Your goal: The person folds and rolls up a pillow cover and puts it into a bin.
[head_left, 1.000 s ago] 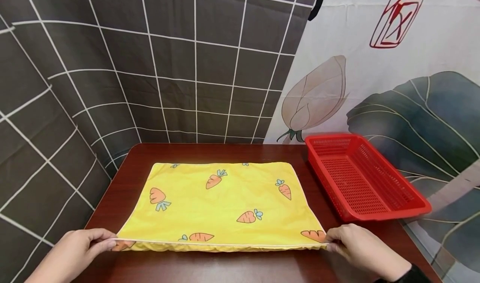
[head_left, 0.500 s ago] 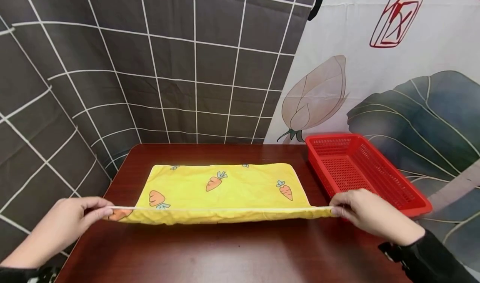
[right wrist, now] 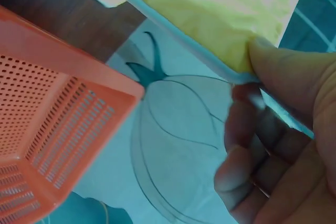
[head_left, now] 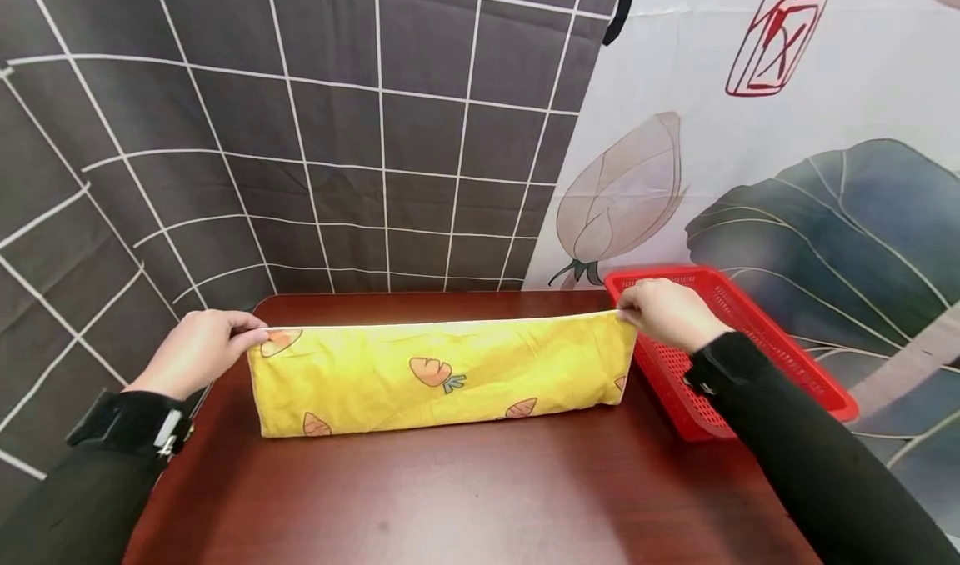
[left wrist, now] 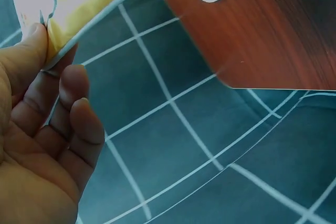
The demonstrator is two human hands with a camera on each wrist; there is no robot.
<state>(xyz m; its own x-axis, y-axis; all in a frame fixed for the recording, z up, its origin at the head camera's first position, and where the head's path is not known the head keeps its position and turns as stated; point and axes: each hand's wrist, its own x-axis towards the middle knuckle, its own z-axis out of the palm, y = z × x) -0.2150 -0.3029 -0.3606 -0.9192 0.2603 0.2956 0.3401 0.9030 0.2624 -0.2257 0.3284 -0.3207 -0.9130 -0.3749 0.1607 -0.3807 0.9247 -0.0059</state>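
Observation:
A yellow carrot-print cloth [head_left: 442, 377] with white piped edges, much like a pillowcase, hangs stretched between my two hands over the far half of the table. My left hand [head_left: 197, 347] pinches its upper left corner between thumb and index finger. At the upper right corner, my right hand [head_left: 671, 311] pinches the piping the same way, overlapping the basket in the head view. In the left wrist view, the other fingers of the left hand [left wrist: 50, 124] curl loosely below the corner. The raised panel hides most of the cloth's far part; one pale corner shows on the table in each wrist view.
A red perforated plastic basket [head_left: 813, 373] stands at the table's right side, beneath the right forearm. The dark red-brown table [head_left: 450, 490] reaches back to a grey gridded curtain [head_left: 427, 132]. A white hanging with flower and leaf prints [head_left: 712, 65] covers the right wall.
Both hands have lifted the cloth's near edge and carried it up and away toward the far side. The cloth now shows as a narrow upright panel instead of lying flat.

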